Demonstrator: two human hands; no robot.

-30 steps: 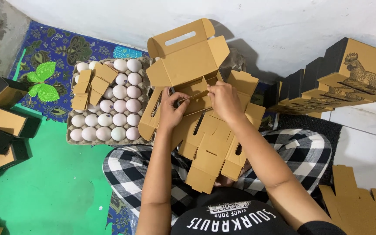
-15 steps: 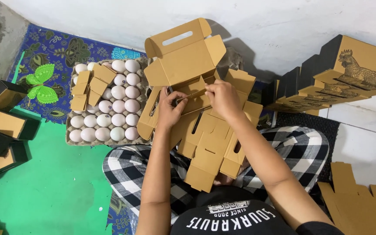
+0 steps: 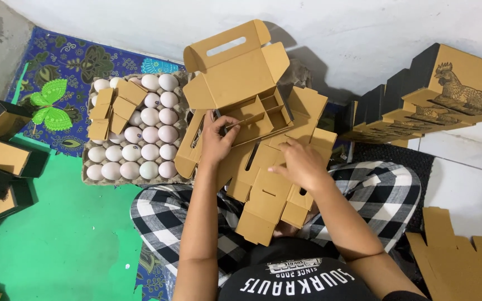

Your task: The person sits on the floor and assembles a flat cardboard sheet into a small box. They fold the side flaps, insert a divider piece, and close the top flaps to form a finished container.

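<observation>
Since the earlier frame the right hand (image 3: 302, 164) has been drawn back from the open cardboard box (image 3: 241, 89) and is laid loosely open on flat carton blanks (image 3: 263, 195) nearer. The box's near edge is pinched by the left hand (image 3: 217, 136); an egg tray (image 3: 135, 134) lies left.

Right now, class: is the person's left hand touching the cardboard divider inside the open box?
Touching. The head view shows the left hand with fingertips pinching the edge of the cardboard divider inside the open box.

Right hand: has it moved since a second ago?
Yes. The right hand has dropped from the open box toward the lap, onto the flat cardboard blanks; the egg tray stayed put.
</observation>
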